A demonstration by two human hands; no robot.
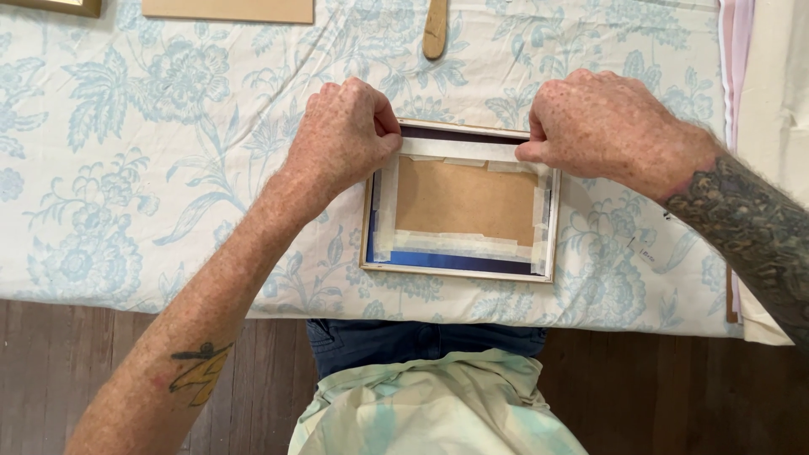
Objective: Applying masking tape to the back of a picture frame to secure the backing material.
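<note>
Head view, frame centre: left hand [345, 135] and right hand [602, 122], both clenched, are pinching a tape strip [459, 150] along the picture frame's [552, 244] upper edge.

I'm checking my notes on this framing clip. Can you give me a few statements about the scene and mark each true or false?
1. Both hands rest on the picture frame's top edge. True: left hand and right hand press there.
2. The frame lies face up, showing a photo. False: brown backing board shows, with pale tape strips along its edges.
3. The cloth is plain red. False: white with a blue floral print.
4. A wooden tool lies beyond the frame. True.
</note>
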